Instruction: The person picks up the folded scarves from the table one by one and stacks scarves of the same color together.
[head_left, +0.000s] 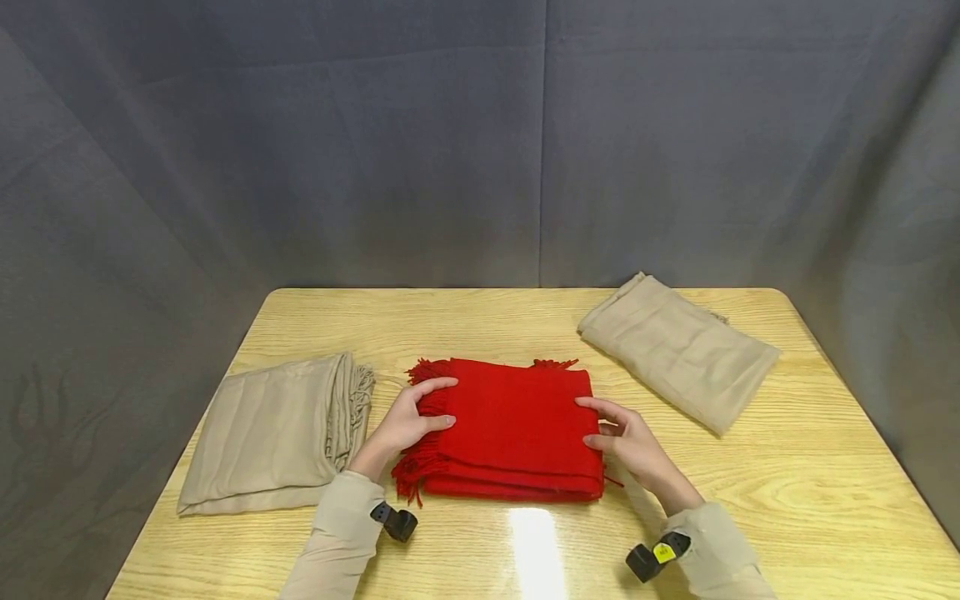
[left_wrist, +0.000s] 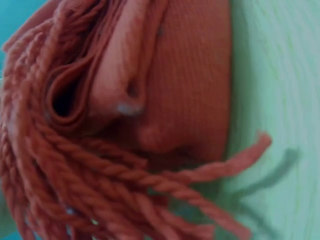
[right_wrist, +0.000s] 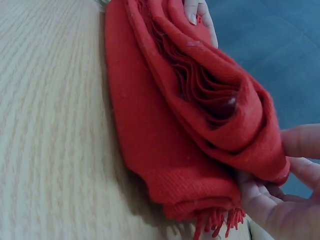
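Observation:
A red scarf [head_left: 517, 417] lies folded in a layered rectangle near the middle of the table, its twisted fringe spilling out at the left end. My left hand [head_left: 408, 421] rests over that end, thumb and index finger stretched onto the top layer. At the opposite end my right hand [head_left: 630, 442] holds the folded edge between thumb and fingers; the right wrist view shows its fingers [right_wrist: 302, 142] around the upper fold. Loose red tassels [left_wrist: 125, 195] fill the lower part of the left wrist view, beside the rolled inner layers.
To the left lies a folded beige cloth [head_left: 262, 433] with fringe along its right side. Another beige folded cloth [head_left: 678, 350] sits at an angle at the back right. The wooden table [head_left: 825, 492] ends at a grey curtain [head_left: 450, 167] behind.

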